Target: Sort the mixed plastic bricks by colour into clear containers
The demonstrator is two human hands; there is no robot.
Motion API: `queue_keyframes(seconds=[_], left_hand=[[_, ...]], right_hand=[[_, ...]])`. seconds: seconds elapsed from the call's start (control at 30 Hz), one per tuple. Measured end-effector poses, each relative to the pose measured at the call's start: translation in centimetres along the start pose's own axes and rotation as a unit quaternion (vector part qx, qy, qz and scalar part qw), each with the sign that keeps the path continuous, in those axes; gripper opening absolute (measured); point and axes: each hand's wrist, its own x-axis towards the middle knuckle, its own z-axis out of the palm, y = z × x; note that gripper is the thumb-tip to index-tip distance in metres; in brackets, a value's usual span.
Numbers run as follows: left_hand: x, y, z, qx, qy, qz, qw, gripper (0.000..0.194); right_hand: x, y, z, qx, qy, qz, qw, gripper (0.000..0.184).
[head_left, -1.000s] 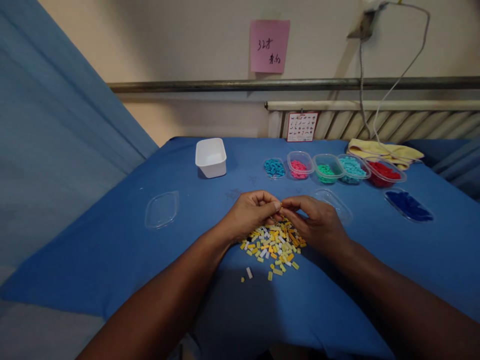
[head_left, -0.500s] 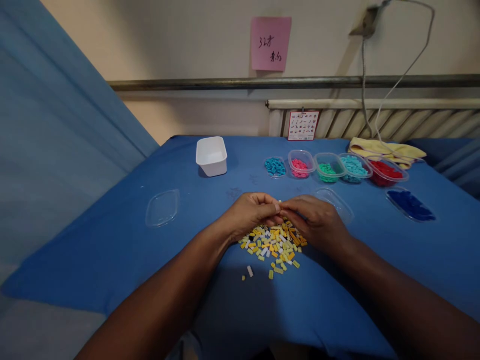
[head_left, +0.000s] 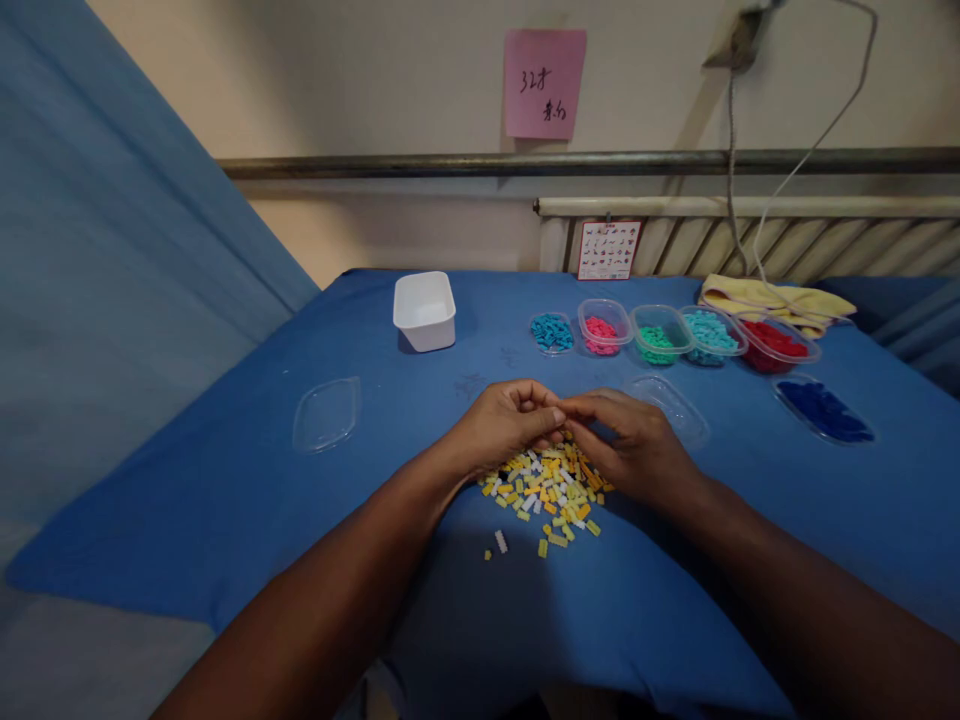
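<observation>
Over a pile of small yellow, orange and white building blocks (head_left: 551, 490), my two hands meet at their fingertips. My left hand (head_left: 510, 425) is closed in a pinch, its thumb pointing right. Thumb and index finger of my right hand (head_left: 630, 435) press together against the left fingertips. Between them they hold a tiny yellowish building block, glimpsed in the first earlier frame and hidden by the fingers now. A white block (head_left: 501, 542) and a tiny yellow piece (head_left: 487, 554) lie apart in front of the pile.
A white tub (head_left: 425, 335) stands at the back left, a clear lid (head_left: 327, 415) nearer. Another clear lid (head_left: 686, 415) lies behind my right hand. Several containers of blue, pink (head_left: 602, 335), green, turquoise and red blocks line the back right. A yellow cloth (head_left: 772, 300) lies behind them.
Both hands stay pinched together above the pile, with only small finger shifts. The yellowish bit between the fingertips is no longer visible. The view has shifted slightly.
</observation>
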Motion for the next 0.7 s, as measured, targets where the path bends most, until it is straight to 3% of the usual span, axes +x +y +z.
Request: queue_keyframes(seconds=[0.13, 0.27, 0.47, 0.57, 0.7], left_hand=[[0.0, 0.1, -0.2, -0.003, 0.006, 0.017, 1.000, 0.036], [-0.1, 0.3, -0.4, 0.022, 0.023, 0.021, 0.999, 0.038], [-0.2, 0.5, -0.7, 0.023, 0.018, 0.036, 0.999, 0.036], [-0.3, 0.6, -0.9, 0.017, -0.004, 0.041, 0.999, 0.036], [-0.4, 0.7, -0.9, 0.014, -0.011, 0.042, 0.999, 0.037]], right_hand=[[0.1, -0.1, 0.0, 0.054, 0.012, 0.034, 0.998, 0.025], [0.0, -0.4, 0.1, 0.093, 0.026, 0.096, 0.991, 0.015], [-0.3, 0.0, 0.9, 0.224, 0.036, 0.197, 0.954, 0.014], [-0.4, 0.2, 1.3, 0.269, 0.042, 0.220, 0.937, 0.018], [-0.4, 0.2, 1.3, 0.261, 0.051, 0.219, 0.939, 0.019]])
